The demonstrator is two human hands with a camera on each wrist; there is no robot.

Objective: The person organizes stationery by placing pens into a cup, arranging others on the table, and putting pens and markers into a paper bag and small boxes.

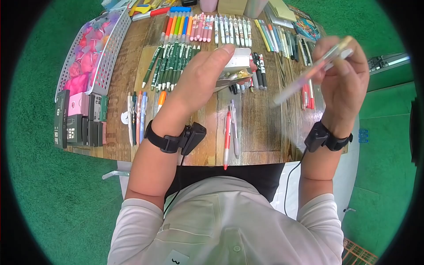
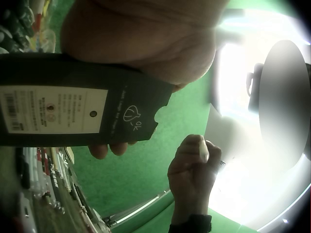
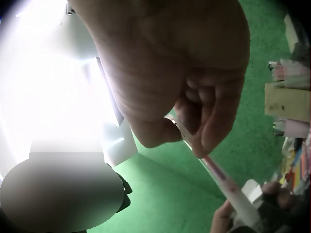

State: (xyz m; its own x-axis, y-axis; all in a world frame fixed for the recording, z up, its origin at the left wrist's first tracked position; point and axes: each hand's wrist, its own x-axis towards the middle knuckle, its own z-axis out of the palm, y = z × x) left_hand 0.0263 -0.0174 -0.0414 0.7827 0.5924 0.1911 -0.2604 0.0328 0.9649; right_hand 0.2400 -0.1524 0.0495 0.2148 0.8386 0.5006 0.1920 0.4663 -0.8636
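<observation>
My left hand (image 1: 199,79) grips a dark pen box (image 2: 131,92) with a pale label and white line print. In the head view the box's white flap (image 1: 240,53) stands up at its open end, and pen ends show inside. Raised over the right of the table, my right hand (image 1: 346,86) pinches a slim, pale pen (image 3: 225,178) with a pinkish middle, blurred in the head view. The pen slants down toward the box side. Between the forearms, a red pen (image 1: 227,137) and a greyish clear pen (image 1: 235,132) lie near the table's front edge.
Dark green pens (image 1: 168,66), bright markers (image 1: 179,25), pink pens (image 1: 202,27) and white pens (image 1: 232,31) lie in rows. A white basket (image 1: 62,77) of pink pouches and several small boxes (image 1: 77,119) stand left. Red pens (image 1: 305,96) lie near my right hand.
</observation>
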